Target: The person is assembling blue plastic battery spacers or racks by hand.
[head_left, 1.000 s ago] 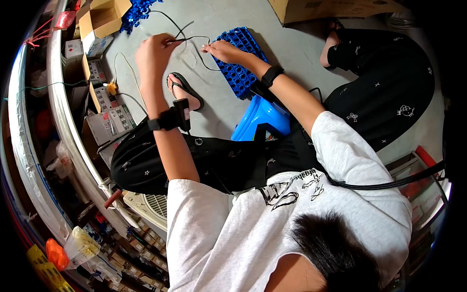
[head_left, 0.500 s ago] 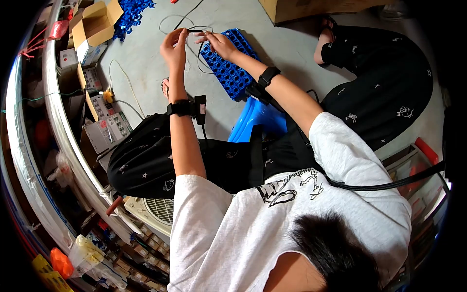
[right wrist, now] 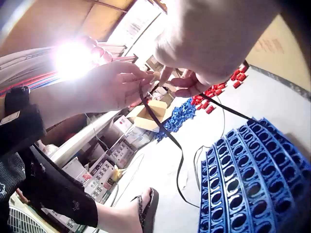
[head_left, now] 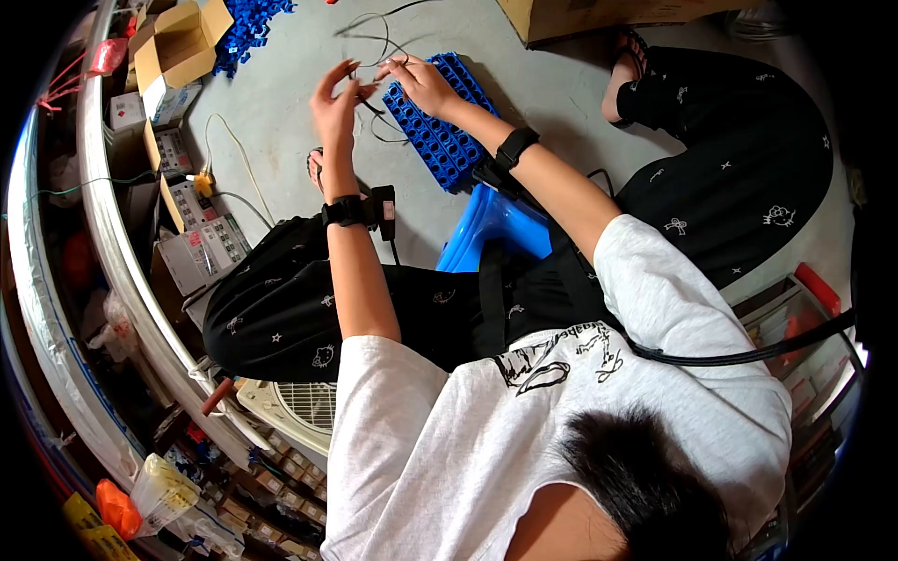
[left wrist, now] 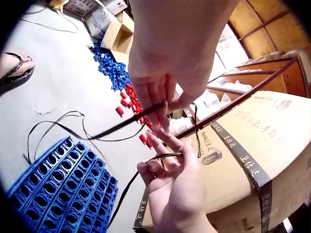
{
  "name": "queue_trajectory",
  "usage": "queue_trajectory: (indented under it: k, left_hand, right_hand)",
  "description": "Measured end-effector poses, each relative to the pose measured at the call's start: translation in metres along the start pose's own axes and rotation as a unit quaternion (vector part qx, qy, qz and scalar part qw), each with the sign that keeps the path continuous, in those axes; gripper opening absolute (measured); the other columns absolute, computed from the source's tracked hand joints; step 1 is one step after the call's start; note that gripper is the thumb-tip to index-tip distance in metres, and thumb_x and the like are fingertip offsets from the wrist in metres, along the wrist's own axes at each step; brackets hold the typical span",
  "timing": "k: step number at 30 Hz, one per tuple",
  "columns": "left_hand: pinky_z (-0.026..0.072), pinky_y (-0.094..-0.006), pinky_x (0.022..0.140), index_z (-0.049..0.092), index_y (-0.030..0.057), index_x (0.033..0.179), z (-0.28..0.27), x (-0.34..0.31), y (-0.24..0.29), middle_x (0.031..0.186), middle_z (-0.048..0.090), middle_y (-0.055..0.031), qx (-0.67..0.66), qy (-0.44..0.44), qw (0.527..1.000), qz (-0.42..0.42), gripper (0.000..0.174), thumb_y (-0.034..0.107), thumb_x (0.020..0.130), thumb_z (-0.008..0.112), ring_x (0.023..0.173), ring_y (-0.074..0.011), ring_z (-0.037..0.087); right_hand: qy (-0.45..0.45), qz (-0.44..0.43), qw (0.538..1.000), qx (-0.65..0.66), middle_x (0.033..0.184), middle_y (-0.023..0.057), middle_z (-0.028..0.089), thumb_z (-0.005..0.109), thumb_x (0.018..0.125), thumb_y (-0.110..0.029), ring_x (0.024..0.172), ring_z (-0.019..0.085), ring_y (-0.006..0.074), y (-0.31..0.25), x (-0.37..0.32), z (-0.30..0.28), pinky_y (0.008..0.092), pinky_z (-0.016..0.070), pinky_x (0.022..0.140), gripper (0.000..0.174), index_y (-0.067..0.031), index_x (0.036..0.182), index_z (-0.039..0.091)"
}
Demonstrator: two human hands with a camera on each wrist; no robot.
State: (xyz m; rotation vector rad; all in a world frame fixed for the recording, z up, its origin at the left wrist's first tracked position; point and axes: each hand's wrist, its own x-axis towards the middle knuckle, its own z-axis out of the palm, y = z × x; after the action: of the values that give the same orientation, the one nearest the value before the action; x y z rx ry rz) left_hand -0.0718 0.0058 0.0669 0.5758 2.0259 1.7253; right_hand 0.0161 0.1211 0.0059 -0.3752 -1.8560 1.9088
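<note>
My left hand [head_left: 337, 107] and right hand [head_left: 426, 86] are raised close together over the floor, with a thin, flat black cord [left wrist: 129, 124] between them. In the left wrist view, the left fingertips pinch the cord, and a length slants down and left from them. Another stretch crosses the right fingers, held under the thumb, palm turned up. Loose loops hang around both hands. From the left fingers, in the right wrist view, a strand drops toward a blue tray [right wrist: 243, 179] of round holes, which lies on the floor below the right hand.
Blue pieces [left wrist: 109, 65] and red pieces [left wrist: 129, 99] lie heaped on the floor beyond the hands. An open carton [head_left: 182, 42] stands at the far left, a large cardboard box [left wrist: 243, 160] ahead. A blue plastic object [head_left: 491, 229] sits between the legs; a sandalled foot [right wrist: 146, 211] is nearby.
My left hand has moved right, up to the right hand, and its fingers have since spread a little. The cord's loose loops have shifted right; the right hand has stayed about in place.
</note>
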Motion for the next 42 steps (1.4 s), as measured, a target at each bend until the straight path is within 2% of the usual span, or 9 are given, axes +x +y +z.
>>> queue_trajectory:
  k: [3,6,9,11,15,20,24,28,42]
  left_hand:
    - [0.0506,-0.0258,0.069,0.043,-0.0032,0.124,0.010,-0.007,0.001,0.115,0.052,-0.0123,0.045,-0.146,0.988,-0.029,0.054,0.000,0.073,0.061,0.078,-0.0170,0.062]
    - [0.0503,-0.0248,0.068,0.041,-0.0010,0.126,0.019,-0.006,-0.001,0.115,0.052,-0.0124,0.071,-0.102,0.992,-0.021,0.057,-0.001,0.073,0.061,0.076,-0.0152,0.061]
    - [0.0501,-0.0252,0.068,0.041,-0.0003,0.126,0.021,-0.006,-0.010,0.115,0.052,-0.0120,0.113,-0.059,0.992,-0.003,0.056,0.002,0.073,0.061,0.073,-0.0145,0.060]
    - [0.0399,-0.0183,0.049,0.046,-0.0017,0.120,0.023,-0.005,-0.022,0.082,0.058,-0.0020,0.069,-0.077,0.995,-0.019,0.053,0.006,0.071,0.066,0.060,-0.0052,0.051]
    - [0.0388,-0.0205,0.054,0.053,-0.0023,0.099,0.032,-0.008,-0.030,0.074,0.055,0.0011,0.006,-0.109,0.993,-0.046,0.021,0.010,0.082,0.053,0.065,-0.0044,0.048]
    - [0.0394,-0.0217,0.053,0.056,-0.0021,0.086,0.035,-0.008,-0.037,0.070,0.056,-0.0004,0.001,-0.105,0.994,-0.015,0.016,0.012,0.087,0.047,0.062,-0.0059,0.050]
    - [0.0390,-0.0216,0.048,0.057,-0.0014,0.086,0.029,-0.004,-0.046,0.063,0.055,-0.0031,-0.001,-0.137,0.990,-0.031,0.025,0.020,0.091,0.044,0.051,-0.0091,0.050]
    - [0.0379,-0.0199,0.047,0.060,-0.0015,0.098,0.036,-0.009,-0.032,0.068,0.059,-0.0039,-0.010,-0.114,0.992,-0.060,0.035,0.029,0.093,0.043,0.049,-0.0074,0.048]
    - [0.0375,-0.0201,0.049,0.065,-0.0017,0.093,0.034,-0.005,-0.033,0.067,0.058,-0.0040,0.034,-0.075,0.995,-0.061,0.033,0.029,0.088,0.053,0.051,-0.0067,0.047]
  right_hand:
    - [-0.027,0.019,0.999,-0.010,0.107,0.0071,0.057,0.035,0.094,-0.030,0.064,0.056,0.0136,-0.004,0.000,-0.002,0.0254,0.0474,0.061,0.037,-0.0050,0.102,0.061]
    - [0.029,-0.159,0.960,-0.230,0.107,0.0146,0.053,0.037,0.092,-0.030,0.082,0.060,0.0279,-0.005,0.006,0.001,0.0345,0.0485,0.073,0.036,-0.0083,0.112,0.057]
    - [-0.006,-0.109,0.968,-0.224,0.105,0.0139,0.050,0.041,0.091,-0.028,0.075,0.061,0.0291,-0.015,0.002,-0.003,0.0347,0.0501,0.068,0.032,-0.0126,0.114,0.056]
    - [0.005,-0.122,0.963,-0.240,0.101,0.0136,0.048,0.045,0.089,-0.026,0.074,0.060,0.0309,-0.025,0.001,-0.003,0.0359,0.0504,0.067,0.030,-0.0154,0.115,0.055]
    - [-0.005,-0.133,0.946,-0.294,0.093,0.0133,0.047,0.048,0.087,-0.024,0.076,0.059,0.0297,-0.031,0.003,0.000,0.0369,0.0501,0.064,0.026,-0.0136,0.107,0.060]
    - [-0.024,-0.235,0.838,-0.492,0.108,0.0103,0.050,0.045,0.088,-0.035,0.099,0.050,0.0261,-0.031,0.013,-0.009,0.0401,0.0378,0.089,0.033,-0.0149,0.107,0.062]
    - [-0.131,-0.104,0.872,-0.460,0.116,0.0117,0.054,0.044,0.084,-0.052,0.114,0.044,0.0245,-0.030,0.021,-0.032,0.0473,0.0185,0.102,0.046,-0.0160,0.108,0.062]
    - [-0.214,0.035,0.924,-0.314,0.063,0.0091,0.061,0.052,0.084,-0.043,0.058,0.059,0.0164,-0.023,0.035,-0.071,0.0279,0.0459,0.055,0.040,-0.0054,0.091,0.065]
    - [-0.179,-0.050,0.969,-0.161,0.084,0.0071,0.063,0.065,0.078,-0.020,0.077,0.060,0.0136,0.012,0.024,-0.054,0.0259,0.0475,0.074,0.031,-0.0058,0.104,0.060]
